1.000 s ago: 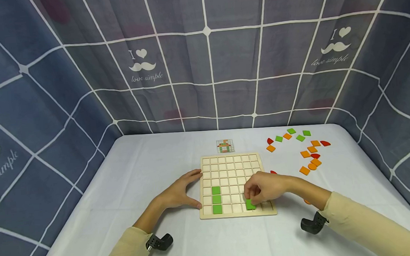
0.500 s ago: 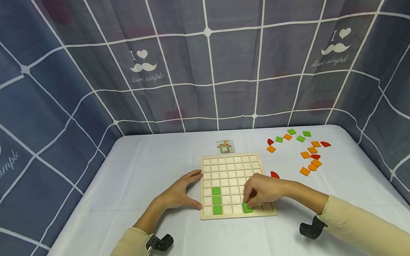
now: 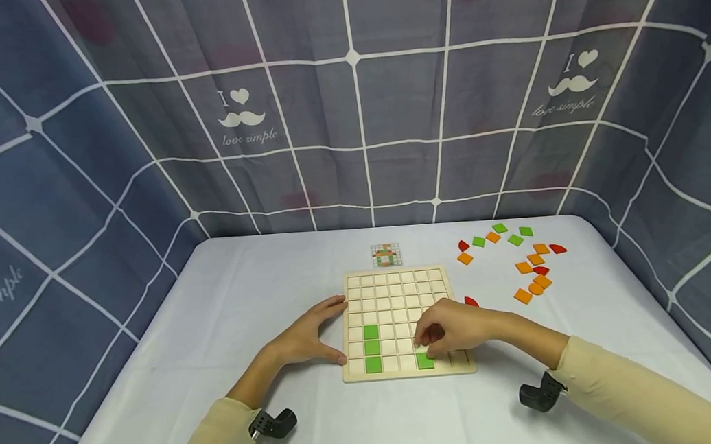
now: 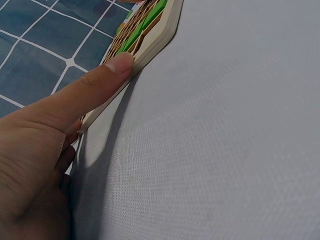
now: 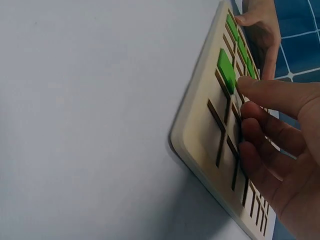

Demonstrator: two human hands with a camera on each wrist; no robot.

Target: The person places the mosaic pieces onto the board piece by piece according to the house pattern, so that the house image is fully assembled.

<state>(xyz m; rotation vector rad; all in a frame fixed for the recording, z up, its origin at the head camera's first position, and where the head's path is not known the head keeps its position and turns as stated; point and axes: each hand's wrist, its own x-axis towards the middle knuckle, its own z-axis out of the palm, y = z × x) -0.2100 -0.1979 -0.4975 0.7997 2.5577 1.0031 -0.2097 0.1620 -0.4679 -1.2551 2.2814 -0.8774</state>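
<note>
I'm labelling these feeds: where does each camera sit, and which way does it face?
Head: worn on the head, facing forward and down at the board; left hand, right hand and sleeves show.
Left wrist: worn there, facing the board's edge; left hand shows.
Right wrist: worn there, facing the board's corner; both hands show.
Wrist views share the board.

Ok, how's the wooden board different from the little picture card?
The board is far larger than the card. The board bears four green tiles; the card is printed in several colours. The left hand touches the board, while no hand touches the card. Both are gridded and lie on the white table.
</note>
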